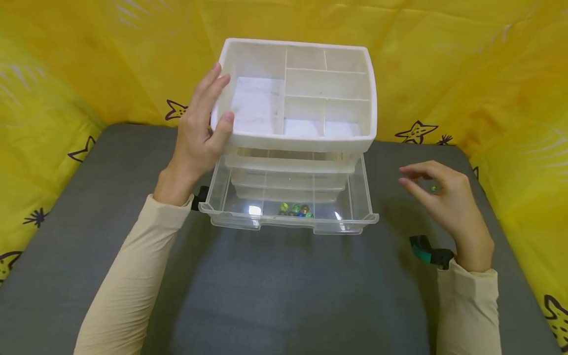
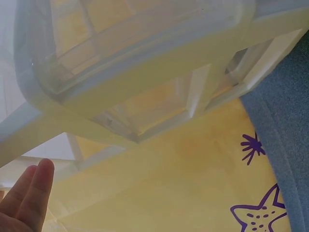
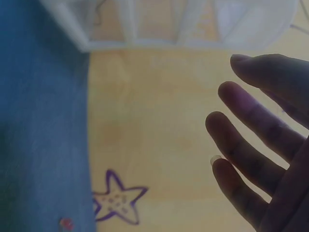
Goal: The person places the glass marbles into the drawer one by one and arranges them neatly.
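Cloth-walled work booth; bldg. type unclear. Yellow star-print fabric (image 1: 443, 74) encloses grey tabletop (image 1: 288, 286) at back & both sides.

Between the thumb and forefinger of the right hand (image 1: 454, 209), a green speck (image 1: 433, 188) is too small to identify. In the right wrist view, a red spot (image 3: 66, 223) left of the fingers is blurred; the top edge crops the drawer unit (image 3: 188, 29) above the thumb.

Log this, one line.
left hand: touching white compartmented plastic organizer | right hand: empty | clear rectangular plastic drawer: open, round multicoloured marbles inside
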The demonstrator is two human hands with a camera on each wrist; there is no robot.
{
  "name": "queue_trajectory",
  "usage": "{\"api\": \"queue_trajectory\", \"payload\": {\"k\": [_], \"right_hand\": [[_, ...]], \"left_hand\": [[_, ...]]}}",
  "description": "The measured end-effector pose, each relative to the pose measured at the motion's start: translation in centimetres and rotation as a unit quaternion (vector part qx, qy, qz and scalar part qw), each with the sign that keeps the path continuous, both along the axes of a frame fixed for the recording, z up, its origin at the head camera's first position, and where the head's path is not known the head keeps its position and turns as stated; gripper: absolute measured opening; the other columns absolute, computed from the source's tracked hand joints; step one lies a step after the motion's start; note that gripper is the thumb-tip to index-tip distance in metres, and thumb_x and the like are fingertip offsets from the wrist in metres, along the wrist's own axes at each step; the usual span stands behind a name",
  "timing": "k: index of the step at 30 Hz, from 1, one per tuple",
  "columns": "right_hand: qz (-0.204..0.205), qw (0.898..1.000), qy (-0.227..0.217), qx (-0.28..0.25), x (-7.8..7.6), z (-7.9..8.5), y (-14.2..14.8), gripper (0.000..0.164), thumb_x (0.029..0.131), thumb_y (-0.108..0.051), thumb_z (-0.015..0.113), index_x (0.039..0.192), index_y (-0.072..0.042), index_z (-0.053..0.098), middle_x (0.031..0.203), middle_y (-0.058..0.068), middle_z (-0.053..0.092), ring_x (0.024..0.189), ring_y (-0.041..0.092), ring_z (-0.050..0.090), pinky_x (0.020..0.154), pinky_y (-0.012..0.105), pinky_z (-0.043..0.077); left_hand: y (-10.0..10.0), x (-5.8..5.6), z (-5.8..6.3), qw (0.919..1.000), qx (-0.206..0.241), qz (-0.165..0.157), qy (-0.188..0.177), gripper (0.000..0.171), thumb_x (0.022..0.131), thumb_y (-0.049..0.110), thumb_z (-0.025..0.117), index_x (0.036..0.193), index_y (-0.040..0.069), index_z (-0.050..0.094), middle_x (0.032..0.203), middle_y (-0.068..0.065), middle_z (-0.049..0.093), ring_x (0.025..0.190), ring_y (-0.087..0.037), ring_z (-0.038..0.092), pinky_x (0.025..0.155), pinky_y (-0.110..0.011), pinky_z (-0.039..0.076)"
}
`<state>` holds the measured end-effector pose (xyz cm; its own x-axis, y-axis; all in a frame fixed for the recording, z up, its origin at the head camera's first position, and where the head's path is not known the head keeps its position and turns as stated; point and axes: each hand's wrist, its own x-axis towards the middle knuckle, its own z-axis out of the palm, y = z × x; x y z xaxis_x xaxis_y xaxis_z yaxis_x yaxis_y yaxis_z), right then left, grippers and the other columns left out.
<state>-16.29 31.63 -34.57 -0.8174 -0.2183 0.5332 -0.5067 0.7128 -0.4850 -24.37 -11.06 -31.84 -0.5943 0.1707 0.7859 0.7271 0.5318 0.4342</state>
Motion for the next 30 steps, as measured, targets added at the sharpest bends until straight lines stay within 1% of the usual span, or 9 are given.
{"api": "queue_trajectory", "payload": {"k": [3,6,8,10,13,15,19,26,30], "right_hand": [[-0.019,0.999,-0.026,0.005,-0.3,-0.7,0.8,0.027,0.077,0.006,0.077,0.101,-0.004,0.076,0.096,-0.031,0.060,0.088,-0.017,0.053,0.082,0.004,0.039],[-0.033,0.998,-0.048,0.014,-0.7,-1.5,1.6,0.024,0.079,0.003,0.076,0.102,-0.005,0.076,0.095,-0.029,0.061,0.087,-0.018,0.052,0.081,0.005,0.038],[-0.041,0.997,-0.067,0.021,-1.0,-2.1,2.3,0.023,0.082,0.001,0.075,0.104,-0.004,0.075,0.096,-0.019,0.067,0.087,-0.019,0.051,0.080,0.006,0.038],[-0.045,0.994,-0.092,0.027,-1.4,-2.7,2.9,0.022,0.085,-0.002,0.073,0.106,-0.003,0.074,0.098,-0.003,0.072,0.087,-0.020,0.049,0.079,0.006,0.038],[-0.048,0.990,-0.121,0.045,-1.9,-3.6,3.7,0.022,0.088,-0.006,0.071,0.109,-0.001,0.072,0.103,0.017,0.072,0.086,-0.022,0.046,0.079,0.008,0.039],[-0.053,0.988,-0.135,0.052,-2.1,-4.0,4.2,0.022,0.088,-0.007,0.070,0.109,0.000,0.072,0.105,0.020,0.072,0.086,-0.023,0.045,0.079,0.008,0.038],[-0.061,0.986,-0.142,0.060,-2.3,-4.7,5.0,0.022,0.087,-0.006,0.072,0.108,-0.001,0.073,0.104,0.020,0.072,0.085,-0.024,0.044,0.078,0.009,0.038],[-0.071,0.983,-0.158,0.059,-2.3,-5.1,5.8,0.022,0.088,-0.010,0.071,0.109,-0.002,0.073,0.106,0.021,0.071,0.084,-0.023,0.044,0.078,0.007,0.037],[-0.071,0.979,-0.180,0.067,-2.4,-5.4,6.5,0.025,0.090,-0.013,0.071,0.111,-0.002,0.072,0.112,0.021,0.070,0.083,-0.024,0.044,0.076,0.009,0.039]], "left_hand": [[0.0,0.0,0.0,1.0000,-0.001,0.001,-0.001,0.058,0.090,0.028,0.047,0.141,0.003,0.052,0.155,-0.012,0.044,0.144,-0.023,0.041,0.117,-0.038,0.036],[-0.1,0.0,-0.1,1.0000,-0.002,0.000,-0.001,0.058,0.090,0.028,0.047,0.142,0.003,0.052,0.155,-0.013,0.044,0.144,-0.023,0.041,0.117,-0.038,0.036],[-0.1,0.0,-0.2,1.0000,-0.001,0.001,0.002,0.058,0.090,0.028,0.047,0.141,0.002,0.052,0.154,-0.013,0.044,0.144,-0.024,0.041,0.117,-0.039,0.035],[-0.2,0.0,-0.2,1.0000,0.001,0.002,0.003,0.057,0.090,0.028,0.047,0.141,0.002,0.052,0.154,-0.014,0.044,0.144,-0.024,0.042,0.117,-0.038,0.035],[-0.3,0.0,-0.2,1.0000,0.003,0.003,0.006,0.057,0.090,0.028,0.047,0.141,0.001,0.052,0.153,-0.015,0.045,0.143,-0.024,0.042,0.117,-0.038,0.035],[-0.4,0.0,-0.1,1.0000,0.004,0.003,0.006,0.057,0.090,0.027,0.047,0.141,0.001,0.052,0.153,-0.015,0.045,0.144,-0.024,0.041,0.117,-0.038,0.035],[-0.5,0.0,-0.1,1.0000,0.002,0.004,0.007,0.057,0.090,0.027,0.047,0.140,0.001,0.052,0.153,-0.015,0.045,0.144,-0.024,0.041,0.118,-0.037,0.034],[-0.4,0.0,-0.1,1.0000,0.002,0.001,0.008,0.057,0.090,0.027,0.047,0.140,0.001,0.052,0.153,-0.015,0.045,0.144,-0.024,0.041,0.118,-0.037,0.034],[-0.4,0.0,0.0,1.0000,0.000,0.003,0.000,0.057,0.090,0.028,0.048,0.141,0.001,0.052,0.154,-0.015,0.044,0.144,-0.023,0.041,0.118,-0.037,0.035]]}}
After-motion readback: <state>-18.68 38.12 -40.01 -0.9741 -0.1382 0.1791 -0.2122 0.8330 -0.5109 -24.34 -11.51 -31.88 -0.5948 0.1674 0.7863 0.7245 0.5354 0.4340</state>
